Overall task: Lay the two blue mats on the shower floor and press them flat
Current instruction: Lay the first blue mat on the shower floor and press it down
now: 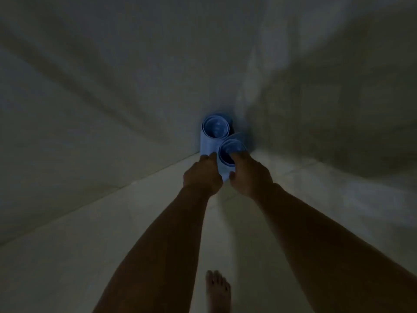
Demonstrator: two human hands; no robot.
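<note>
Reaching forward with both arms, we meet two rolled blue mats standing on end in the corner where the pale walls join the shower floor (90, 233). Furthest left of the pair, the rear roll (213, 134) stands upright against the corner, its open end facing up at us. Our left hand (202, 175) comes next, its fingers curled against the left side of the near roll (228, 159), which stands just in front and to the right of the other, touching it. Our right hand (248, 177) grips that same roll from the right, thumb low on its side and fingers bent over its rim. Both hands thus clasp the near roll between them. Low in the dim view, our bare foot (217, 290) rests on the tiles.
</note>
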